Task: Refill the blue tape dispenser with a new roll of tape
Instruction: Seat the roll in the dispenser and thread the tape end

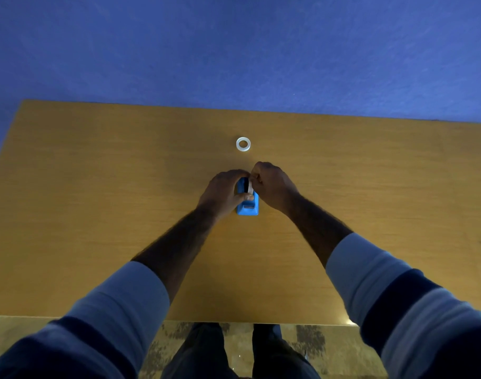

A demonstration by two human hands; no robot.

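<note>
At mid-table, both hands gathered on one spot. Left hand (222, 193) wrapped round the blue tape dispenser (248, 208) from its left side, fingers curled over the far end, thumb laid across the top near the middle. Right hand (273, 184) bunched tight, fingertips pinching a white roll (250, 187) at its far upper edge. White roll standing on edge in the far half of the dispenser, largely hidden by the two hands; fully seated or only partly lowered, cannot tell. Knuckles of the two hands almost touching above it. Dispenser lying lengthwise, slotted near end pointing toward the person, base flat on the wooden table (97, 192). Just beyond the hands, apart from the dispenser, a whitish ring (243, 144) lying flat on the table; full roll or bare core, cannot tell. Forearms bare, pale blue sleeves (124, 296) with a dark band pushed up toward the elbows. Past the far table edge, a plain blue surface (233, 50). Below the near edge, dark trousers (206, 351) over a mottled floor (329, 351).
</note>
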